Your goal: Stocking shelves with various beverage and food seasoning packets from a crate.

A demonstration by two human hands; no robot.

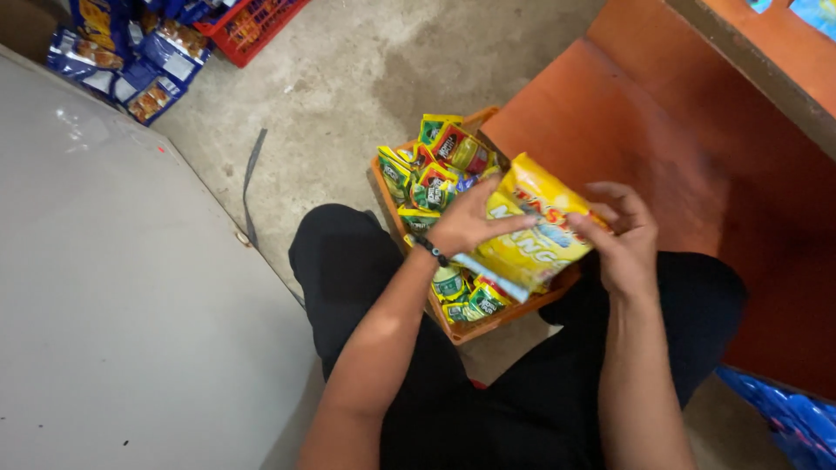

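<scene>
— Held up in both hands: a yellow snack bag [531,231], tilted, just above an orange plastic basket [488,326] wedged between the knees.

— Grip?

— Left hand [466,222] laid across the bag's near face, fingers stretched long and slightly fanned, thumb hidden beneath, so probably clamping it. Right hand [623,239] at the far edge, fingers curled, pinching the bag's side. Black wristband [431,251] on the left wrist.

— And in the basket?

— Crammed with small green-and-red sachets [435,170], some upright, some flat, several partly hidden under the bag.

— Step in hand, at a guess?

— Handling one bag, lifted clear of the sachets. Impossible to tell from here whether heading into the basket or out of it.

— Needs for any next move?

— Probably a firm pinch on both edges, since slick film slides easily; also care not to drag across the loose sachets below.

— Surroundings?

— Orange shelf [627,130] close on the right, bare concrete floor [348,78] ahead, a grey panel [113,287] along the left. Well apart at the top left, blue snack packets [131,61] beside a red wire basket [252,26]. More blue packaging [792,418] at the lower right corner.
</scene>
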